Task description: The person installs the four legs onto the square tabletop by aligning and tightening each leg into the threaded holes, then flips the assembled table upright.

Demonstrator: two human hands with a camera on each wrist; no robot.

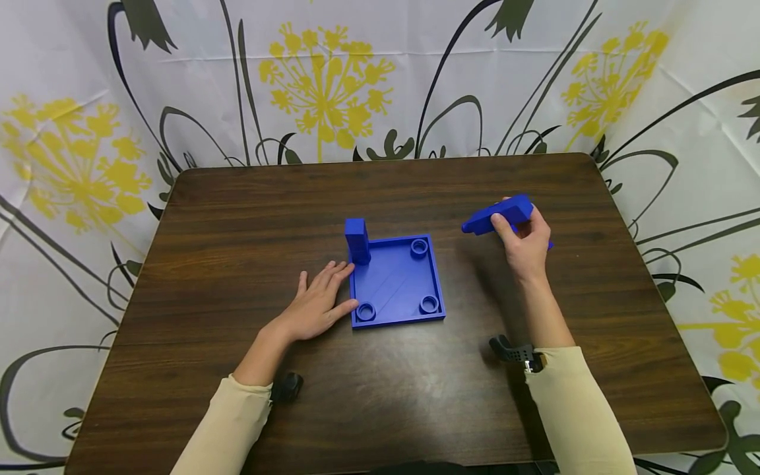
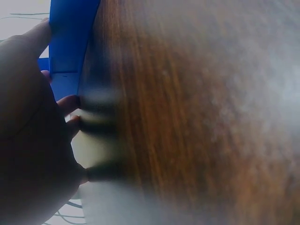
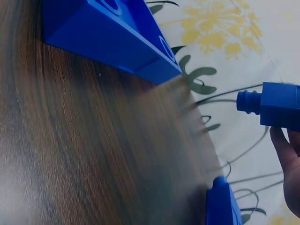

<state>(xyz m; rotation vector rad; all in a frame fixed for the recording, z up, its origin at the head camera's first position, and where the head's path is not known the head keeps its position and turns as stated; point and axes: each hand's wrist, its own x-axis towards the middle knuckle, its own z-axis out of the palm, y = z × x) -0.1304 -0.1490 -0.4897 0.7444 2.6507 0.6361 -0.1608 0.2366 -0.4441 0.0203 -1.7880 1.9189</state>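
Currently the left hand (image 1: 317, 307), fingers spread, touches the blue tray (image 1: 394, 280) near its upright post (image 1: 357, 241), while the right hand (image 1: 527, 251) grips a threaded blue piece (image 1: 506, 210).

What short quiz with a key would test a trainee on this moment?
1. How many open round sockets show in the tray, head view?
2. True or false: the left grip is lifted clear of the tray.
3. In the right wrist view, the blue post in the right grip ends in: A) a hook; B) ridges; C) a flat plate.

Key: 1. three; an upright post stands at the far-left corner. 2. false; it touches the tray's left side. 3. B
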